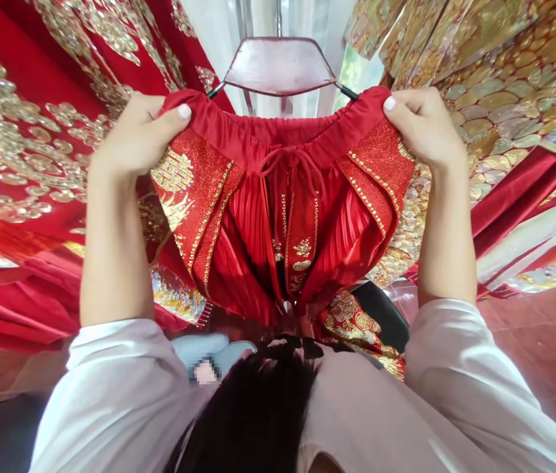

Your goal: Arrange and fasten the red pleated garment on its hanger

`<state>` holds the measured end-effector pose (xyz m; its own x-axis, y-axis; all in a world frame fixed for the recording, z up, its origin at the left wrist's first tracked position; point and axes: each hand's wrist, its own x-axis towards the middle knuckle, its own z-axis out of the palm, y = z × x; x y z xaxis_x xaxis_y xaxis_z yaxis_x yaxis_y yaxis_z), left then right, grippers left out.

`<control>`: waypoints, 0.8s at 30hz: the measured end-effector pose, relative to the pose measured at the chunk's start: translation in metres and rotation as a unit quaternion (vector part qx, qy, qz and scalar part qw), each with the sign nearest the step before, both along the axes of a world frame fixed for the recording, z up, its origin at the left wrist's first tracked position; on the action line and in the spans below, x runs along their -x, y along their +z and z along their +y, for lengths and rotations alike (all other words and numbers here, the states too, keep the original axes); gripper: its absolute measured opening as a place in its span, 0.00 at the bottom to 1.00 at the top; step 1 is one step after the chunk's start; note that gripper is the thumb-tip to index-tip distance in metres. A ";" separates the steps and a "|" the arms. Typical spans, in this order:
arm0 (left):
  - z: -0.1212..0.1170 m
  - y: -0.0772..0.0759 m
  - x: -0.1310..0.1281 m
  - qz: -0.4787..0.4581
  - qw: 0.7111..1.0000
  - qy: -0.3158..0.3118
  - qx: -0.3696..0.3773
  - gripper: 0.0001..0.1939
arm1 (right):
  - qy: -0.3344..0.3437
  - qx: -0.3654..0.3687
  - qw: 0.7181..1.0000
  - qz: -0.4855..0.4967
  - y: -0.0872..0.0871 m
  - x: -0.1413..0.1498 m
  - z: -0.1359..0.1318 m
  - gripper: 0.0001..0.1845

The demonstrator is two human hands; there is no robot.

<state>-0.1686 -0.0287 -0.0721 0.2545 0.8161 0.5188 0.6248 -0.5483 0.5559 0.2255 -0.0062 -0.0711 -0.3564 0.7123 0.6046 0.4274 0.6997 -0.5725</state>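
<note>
Skirt (302, 217) stretched between left hand (137, 135) and right hand (428, 128), each gripping one waistband (248, 148) end; hanger (347, 91) arms meet waistband. Risk: uneven pull could slip hanger out; tugging could loosen bow (291, 157).

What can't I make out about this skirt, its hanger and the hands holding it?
In the head view:
Left hand and right hand: fingertips hidden behind the waistband.
Red skirt: outer back hidden by its front.
Hanger: ends hidden by the waistband, so whether it grips the skirt is unclear.
</note>
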 end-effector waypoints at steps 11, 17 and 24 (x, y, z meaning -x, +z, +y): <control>0.001 -0.036 -0.010 -0.032 0.962 0.106 -0.250 0.29 | -0.207 -0.198 0.958 -0.019 -0.028 0.016 -0.007 0.19; -0.002 -0.048 -0.012 0.051 0.934 0.220 -0.276 0.28 | -0.181 -0.161 0.970 -0.031 -0.023 0.008 -0.010 0.14; -0.064 -0.135 -0.054 -0.039 0.902 0.325 -0.284 0.27 | -0.223 -0.056 0.967 0.110 -0.142 -0.032 -0.053 0.21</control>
